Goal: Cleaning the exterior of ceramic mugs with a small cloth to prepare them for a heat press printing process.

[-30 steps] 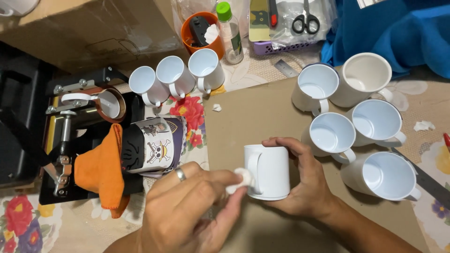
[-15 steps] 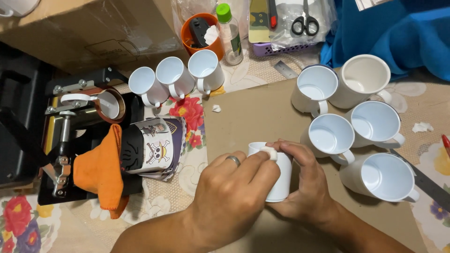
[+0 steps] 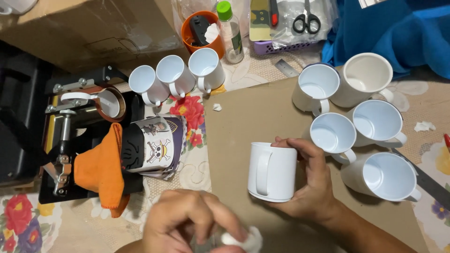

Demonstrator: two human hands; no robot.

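Note:
My right hand (image 3: 311, 180) grips a plain white mug (image 3: 272, 171) that stands on a brown cardboard sheet (image 3: 253, 117), its handle turned toward the left. My left hand (image 3: 190, 225), blurred at the bottom edge, pinches a small white wad (image 3: 248, 240) a little below and left of the mug, apart from it. A mug wrapped in a printed sheet with a skull picture (image 3: 152, 147) lies on its side by an orange cloth (image 3: 101, 171).
Several empty white mugs (image 3: 370, 124) cluster at the right and three more (image 3: 176, 77) stand at the upper middle. A black mug press (image 3: 61, 122) fills the left. An orange cup (image 3: 201, 33), a green-capped bottle (image 3: 231, 30), scissors (image 3: 307, 16) and blue fabric (image 3: 398, 33) line the back.
My left hand has come off the mug and drawn back toward the bottom edge with the white wad. My right hand keeps the mug in the same spot.

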